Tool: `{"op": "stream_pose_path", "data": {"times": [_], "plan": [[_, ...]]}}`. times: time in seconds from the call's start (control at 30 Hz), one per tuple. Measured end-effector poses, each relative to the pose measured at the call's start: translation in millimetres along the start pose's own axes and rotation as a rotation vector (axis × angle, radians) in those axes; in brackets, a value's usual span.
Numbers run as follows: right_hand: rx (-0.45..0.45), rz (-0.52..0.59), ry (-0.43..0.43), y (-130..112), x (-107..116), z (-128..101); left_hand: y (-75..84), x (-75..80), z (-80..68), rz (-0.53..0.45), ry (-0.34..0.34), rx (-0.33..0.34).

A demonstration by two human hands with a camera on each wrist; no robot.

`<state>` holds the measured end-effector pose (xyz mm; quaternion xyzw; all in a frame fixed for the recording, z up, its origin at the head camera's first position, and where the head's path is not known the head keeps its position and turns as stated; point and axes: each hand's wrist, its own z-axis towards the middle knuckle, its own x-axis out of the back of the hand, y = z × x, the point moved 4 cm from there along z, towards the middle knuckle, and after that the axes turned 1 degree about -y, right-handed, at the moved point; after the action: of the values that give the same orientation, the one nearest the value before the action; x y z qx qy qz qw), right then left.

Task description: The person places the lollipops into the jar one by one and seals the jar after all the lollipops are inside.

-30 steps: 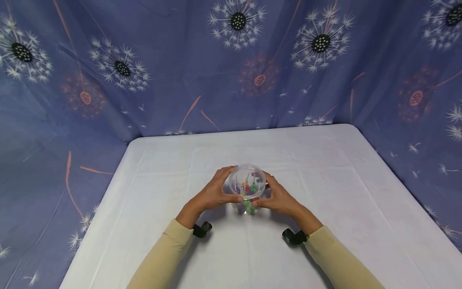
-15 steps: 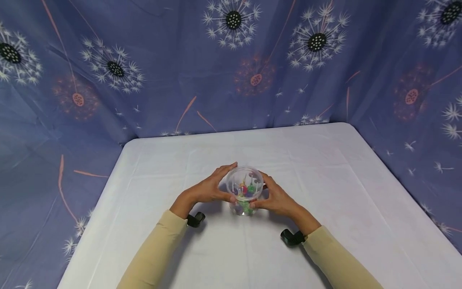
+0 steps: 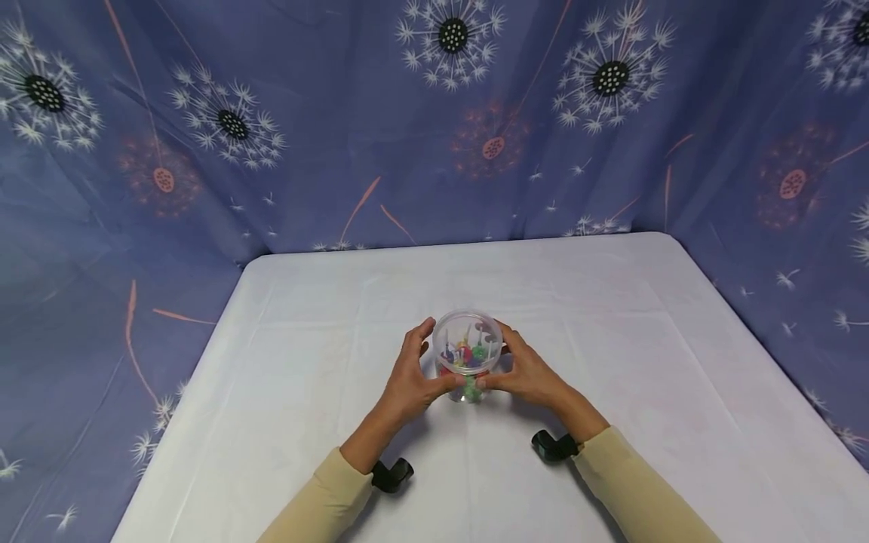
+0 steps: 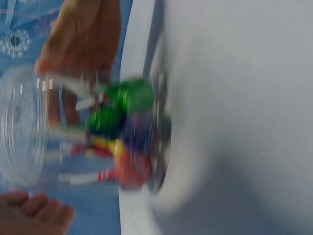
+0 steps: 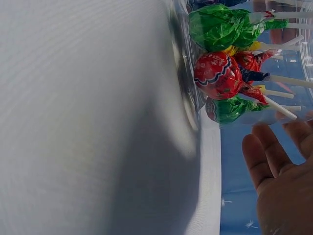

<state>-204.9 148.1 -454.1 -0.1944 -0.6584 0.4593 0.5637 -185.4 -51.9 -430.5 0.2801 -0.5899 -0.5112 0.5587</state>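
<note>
A clear plastic jar (image 3: 467, 343) stands upright on the white table, its round clear top facing up. Inside are several lollipops (image 5: 218, 76) in green, red, yellow and dark blue wrappers, heads down and white sticks up. My right hand (image 3: 532, 373) holds the jar's right side, thumb at the front and fingers behind. At the left, my left hand (image 3: 410, 381) has its fingers spread off the jar, with the thumb near the front under the rim. The left wrist view shows a gap between the left fingers (image 4: 41, 210) and the jar; that view is blurred.
A white cloth covers the table (image 3: 326, 302). Behind it and at both sides hangs a blue curtain (image 3: 305, 204) with dandelion prints. Each wrist carries a small black camera, such as the left one (image 3: 392, 475).
My left hand was round the jar's left side; its wrist has swung nearer to me and its fingers have come off the side. The right hand keeps its hold and the jar stays in place.
</note>
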Motion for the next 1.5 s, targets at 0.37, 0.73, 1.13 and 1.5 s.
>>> {"op": "stream_pose_path", "data": {"times": [0.37,0.73,1.13,1.5], "plan": [[0.019,0.024,-0.012,0,2,-2,-0.8,-18.3,-2.7,-0.046,0.12,0.009],[0.031,0.034,-0.027,3,1,-4,-14.8,0.5,14.5,-0.093,-0.188,-0.038],[0.023,0.064,-0.04,1,-7,-2,-27.6,24.5,35.8,-0.151,-0.563,-0.019],[0.032,0.048,-0.006,2,0,-2,-14.4,26.7,31.4,-0.112,-0.414,-0.06]]}}
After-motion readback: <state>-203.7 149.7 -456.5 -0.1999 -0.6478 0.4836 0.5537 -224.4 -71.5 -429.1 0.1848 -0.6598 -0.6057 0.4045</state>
